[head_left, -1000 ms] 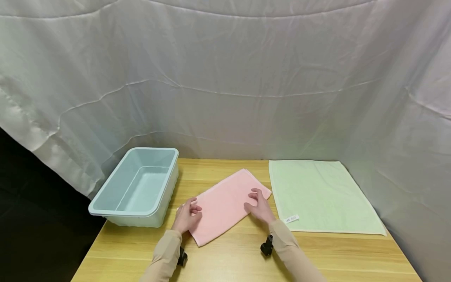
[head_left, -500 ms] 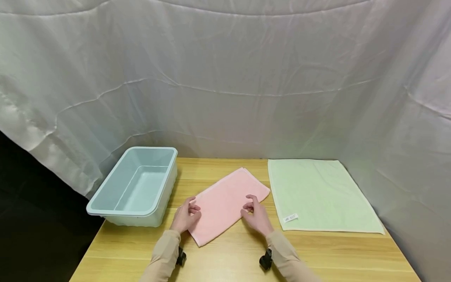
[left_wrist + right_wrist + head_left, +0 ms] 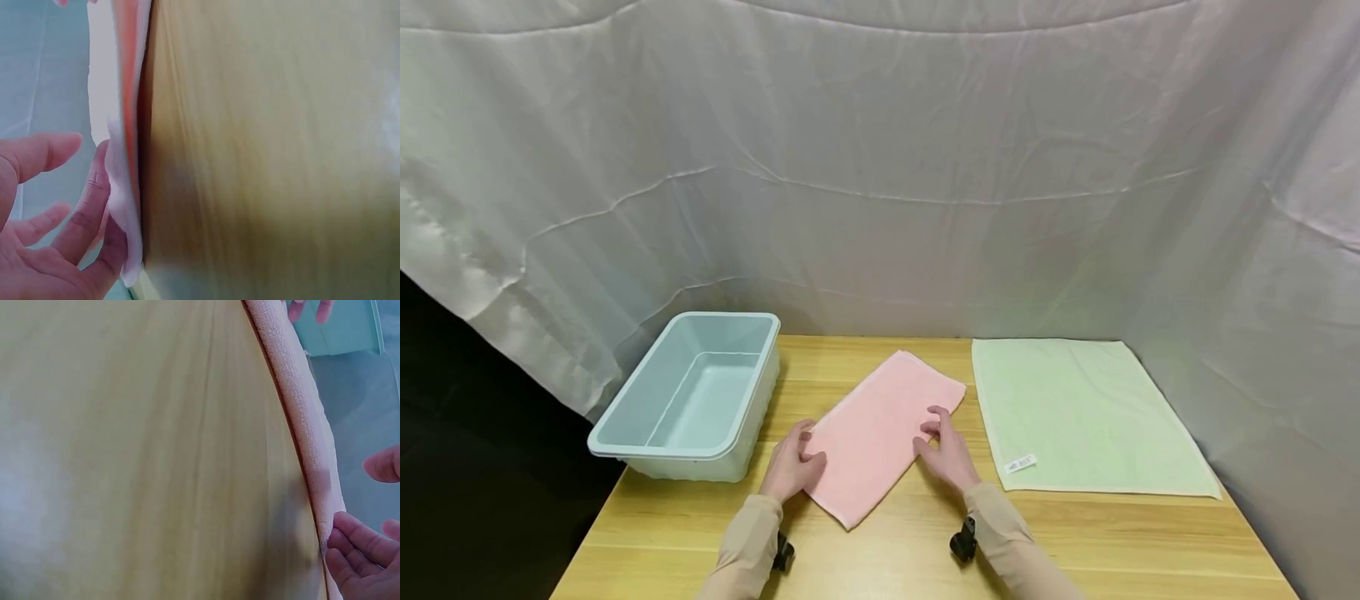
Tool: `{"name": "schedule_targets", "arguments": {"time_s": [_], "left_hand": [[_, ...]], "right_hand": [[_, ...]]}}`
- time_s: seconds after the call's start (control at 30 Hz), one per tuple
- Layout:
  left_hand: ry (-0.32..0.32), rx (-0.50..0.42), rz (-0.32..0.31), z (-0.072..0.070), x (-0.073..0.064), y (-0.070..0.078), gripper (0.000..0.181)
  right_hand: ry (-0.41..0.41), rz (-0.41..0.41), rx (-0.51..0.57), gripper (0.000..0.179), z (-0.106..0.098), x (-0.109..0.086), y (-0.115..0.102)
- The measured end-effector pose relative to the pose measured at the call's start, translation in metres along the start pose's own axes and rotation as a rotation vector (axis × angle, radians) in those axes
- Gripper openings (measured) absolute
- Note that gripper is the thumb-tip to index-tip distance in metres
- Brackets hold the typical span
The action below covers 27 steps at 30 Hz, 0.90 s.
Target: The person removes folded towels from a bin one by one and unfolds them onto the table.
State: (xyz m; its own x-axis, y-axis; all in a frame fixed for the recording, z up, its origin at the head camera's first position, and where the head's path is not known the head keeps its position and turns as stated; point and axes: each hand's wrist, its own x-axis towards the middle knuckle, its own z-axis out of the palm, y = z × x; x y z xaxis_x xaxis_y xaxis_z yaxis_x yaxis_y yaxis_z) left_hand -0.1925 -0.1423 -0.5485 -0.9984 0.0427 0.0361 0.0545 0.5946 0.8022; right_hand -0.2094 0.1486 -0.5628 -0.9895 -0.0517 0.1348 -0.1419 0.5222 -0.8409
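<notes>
A folded pink towel (image 3: 880,442) lies at a slant in the middle of the table, its layered edge visible in the left wrist view. My left hand (image 3: 790,467) is at the towel's left end; lightly bent fingers (image 3: 94,187) touch the cloth while the thumb stays apart from it. On the right side, my right hand (image 3: 951,454) has its fingertips (image 3: 350,525) against the towel's edge, thumb raised away. Neither hand pinches the cloth. A light green towel (image 3: 1082,417) with a white tag is spread flat at the right.
A pale blue plastic basin (image 3: 752,408) stands at the left table edge, nothing visible inside. Grey curtain (image 3: 880,167) hangs behind and at the sides. The wooden table (image 3: 880,567) ends at the left and right.
The pink towel has turned counterclockwise: its near corner shifted right, its far corner left. My right hand drew back slightly, then moved forward a little. The left hand stays near the same spot.
</notes>
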Motion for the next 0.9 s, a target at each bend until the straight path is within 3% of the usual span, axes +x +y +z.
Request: {"name": "schedule_targets", "arguments": {"time_s": [0.13,0.27,0.53,0.9], "left_hand": [[0.018,0.012,-0.007,0.000,-0.002,0.000,0.065],[0.017,-0.003,-0.052,-0.001,-0.004,0.003,0.068],[-0.020,-0.181,-0.117,0.003,-0.010,0.007,0.073],[-0.045,-0.234,-0.145,0.012,-0.025,0.014,0.071]], "right_hand": [[-0.004,0.014,-0.008,0.055,0.000,0.006,0.000],[-0.004,0.015,-0.017,0.056,0.000,0.011,0.000],[-0.034,0.037,-0.043,0.060,0.001,0.022,0.003],[-0.093,0.068,-0.012,0.065,0.000,0.034,0.002]]}}
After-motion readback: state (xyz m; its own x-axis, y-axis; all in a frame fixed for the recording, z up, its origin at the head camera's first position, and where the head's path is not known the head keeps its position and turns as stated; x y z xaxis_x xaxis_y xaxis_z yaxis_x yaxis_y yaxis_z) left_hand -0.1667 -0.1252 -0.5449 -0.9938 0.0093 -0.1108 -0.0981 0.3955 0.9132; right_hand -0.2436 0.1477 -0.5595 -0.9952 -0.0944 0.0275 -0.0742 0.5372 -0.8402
